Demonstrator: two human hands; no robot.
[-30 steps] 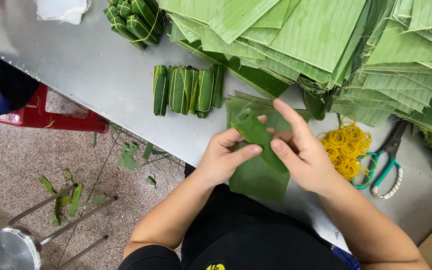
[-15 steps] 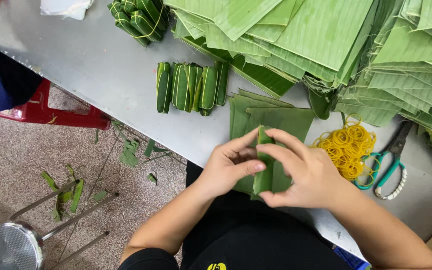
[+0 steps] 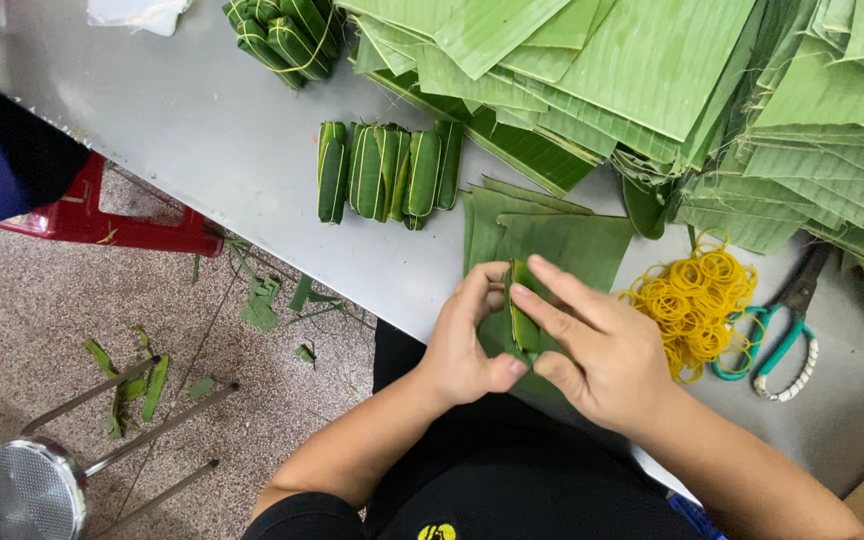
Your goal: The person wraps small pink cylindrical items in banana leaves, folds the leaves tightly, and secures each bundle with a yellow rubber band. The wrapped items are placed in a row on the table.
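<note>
Hands meet at the desk (image 3: pixel 202 150) edge: the left hand (image 3: pixel 464 345) and right hand (image 3: pixel 602 355) both pinch a folded banana-leaf parcel (image 3: pixel 522 320) above flat leaf pieces (image 3: pixel 572 245). Yellow rubber bands (image 3: pixel 692 300) and scissors (image 3: pixel 782 325) lie just right.

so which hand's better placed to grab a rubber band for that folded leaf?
Right hand, probably. The yellow rubber bands lie just beside it on the table, while the left hand is on the far side of the folded leaf, pinching it.

A white crumpled plastic bag (image 3: pixel 137 12) lies at the far edge of the grey metal bench (image 3: pixel 202 130). No labels, signs or screens show.
</note>
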